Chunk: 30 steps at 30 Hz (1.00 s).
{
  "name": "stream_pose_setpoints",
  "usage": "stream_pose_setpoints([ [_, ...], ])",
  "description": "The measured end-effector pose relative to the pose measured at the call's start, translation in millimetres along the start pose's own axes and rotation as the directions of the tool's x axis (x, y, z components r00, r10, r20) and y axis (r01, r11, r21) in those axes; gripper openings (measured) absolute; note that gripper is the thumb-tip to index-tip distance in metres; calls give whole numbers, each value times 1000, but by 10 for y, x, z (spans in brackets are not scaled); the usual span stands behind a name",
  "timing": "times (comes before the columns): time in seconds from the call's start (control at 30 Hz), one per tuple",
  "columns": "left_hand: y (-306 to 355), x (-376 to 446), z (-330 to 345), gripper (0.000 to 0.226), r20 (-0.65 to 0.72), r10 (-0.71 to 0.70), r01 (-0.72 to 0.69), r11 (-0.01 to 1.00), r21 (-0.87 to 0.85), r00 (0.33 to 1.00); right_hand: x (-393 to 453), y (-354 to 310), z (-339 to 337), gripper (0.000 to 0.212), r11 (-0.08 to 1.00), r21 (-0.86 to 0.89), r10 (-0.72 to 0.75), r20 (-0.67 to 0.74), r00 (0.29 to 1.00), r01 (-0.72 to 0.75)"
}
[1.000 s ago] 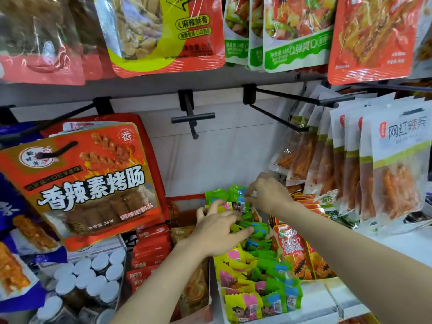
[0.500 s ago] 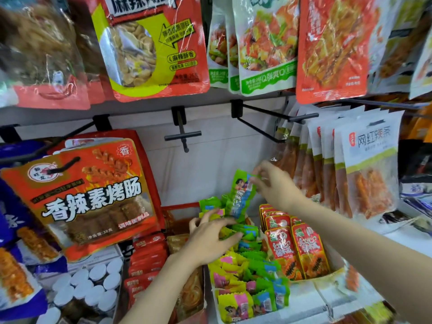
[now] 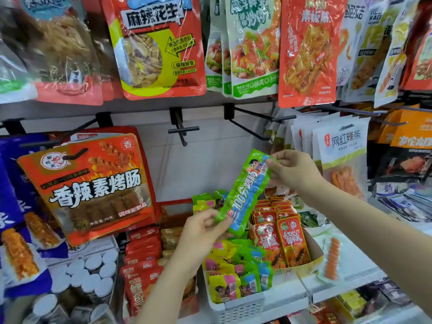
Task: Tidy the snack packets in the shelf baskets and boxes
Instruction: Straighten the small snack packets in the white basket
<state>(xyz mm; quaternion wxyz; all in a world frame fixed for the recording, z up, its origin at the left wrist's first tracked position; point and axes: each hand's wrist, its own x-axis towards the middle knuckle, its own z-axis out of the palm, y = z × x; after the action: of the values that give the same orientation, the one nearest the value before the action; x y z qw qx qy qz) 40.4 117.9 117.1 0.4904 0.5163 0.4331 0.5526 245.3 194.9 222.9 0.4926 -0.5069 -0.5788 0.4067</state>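
Long green-and-blue snack packet (image 3: 245, 192) held slantwise above the white basket (image 3: 236, 308), clear of the packets below. Right hand (image 3: 295, 170) pinching the packet's upper end between thumb and curled fingers, narrow grip, just in front of the hanging white packs (image 3: 341, 157). Left hand (image 3: 203, 232) gripping the lower end, thumb on the front, fingers tucked behind, also closed tight on the wrapper. Underneath, small green, yellow and pink packets (image 3: 236, 265) heaped in the white basket, some stood upright at the back. Just beside on the right, red papaya-print sachets (image 3: 280, 239) lined up in a cardboard box (image 3: 314, 252). To the left, red packets (image 3: 142, 256) stacked in rows, and white-lidded jars (image 3: 91, 272) further left. Big orange sausage bag (image 3: 91, 183) hanging on a black peg at left; empty black peg (image 3: 182, 129) above the held packet.
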Motion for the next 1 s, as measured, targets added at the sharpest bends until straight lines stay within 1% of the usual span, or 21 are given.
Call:
stream_pose_setpoints([
  [0.1,-43,-57,-70,25,-95,-43,43,999,2,995,-38,-7,37,9,1000,-2,2,-7,1000,-2],
  [0.23,-169,-133,-233,29,-122,-108,104,994,-36,987,-112,52,135,6,1000,-7,-18,39,999,18],
  [0.33,-198,-125,-286,27,-159,-122,120,992,-28,980,-162,128,205,6,1000,9,0,20,1000,0],
  [0.47,-203,-108,-318,20,-149,-148,146,989,-29,978,-188,197,212,9,1000,22,-2,4,1000,2],
  [0.57,-215,-88,-312,22,-115,-176,170,984,-63,978,-170,198,179,9,1000,25,-16,-5,1000,16],
  [0.67,-198,-92,-299,21,-75,-206,194,970,-145,976,-171,170,156,8,1000,17,-8,-3,1000,8],
  [0.73,-188,-88,-317,29,-58,-237,216,944,-250,970,-181,139,159,7,1000,22,-5,-2,1000,5],
  [0.8,-150,-80,-327,44,-21,-281,253,892,-375,959,-192,98,164,7,999,34,-5,-15,1000,6],
  [0.83,-140,-75,-337,48,13,-292,270,862,-428,956,-194,71,168,8,999,42,-7,-21,1000,8],
  [0.9,-120,-63,-333,52,85,-296,293,788,-541,951,-194,26,180,6,998,62,-13,-21,1000,15],
  [1.0,-78,-67,-306,50,110,-304,303,716,-629,946,-185,-21,192,5,994,105,-37,-5,999,38],
])
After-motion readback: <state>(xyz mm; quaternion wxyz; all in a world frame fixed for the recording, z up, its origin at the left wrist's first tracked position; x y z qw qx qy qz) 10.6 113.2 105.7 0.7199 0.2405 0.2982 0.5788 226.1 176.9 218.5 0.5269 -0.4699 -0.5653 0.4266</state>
